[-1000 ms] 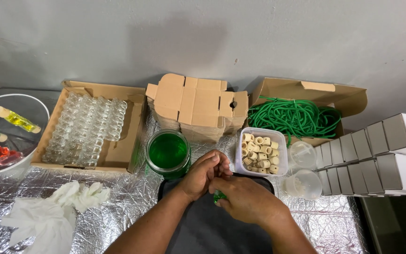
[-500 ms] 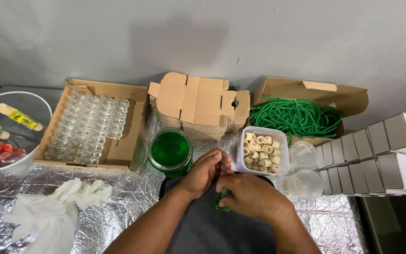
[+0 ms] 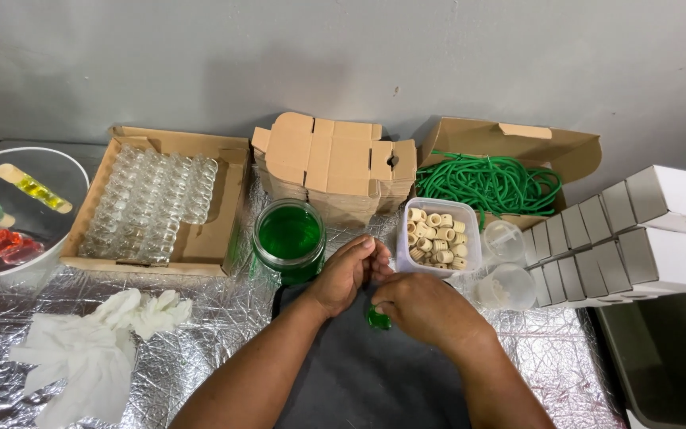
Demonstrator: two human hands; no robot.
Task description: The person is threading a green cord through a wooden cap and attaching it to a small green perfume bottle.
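Low in the middle of the frame, both forearms meet over a dark mat [image 3: 359, 373]. The right hand [image 3: 426, 308] pinches a small green bottle [image 3: 377, 318]; the left hand [image 3: 348, 274] curls against it. Crinkled foil [image 3: 208, 334] covers the table beneath a grey wall [image 3: 343, 56].

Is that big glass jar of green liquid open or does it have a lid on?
Open. The round glass jar of green liquid stands upright with no lid over its mouth; the liquid's surface shows directly from above.

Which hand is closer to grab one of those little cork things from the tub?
Probably the right hand: the tub of corks sits just above it, while the left hand is nearer the green jar.
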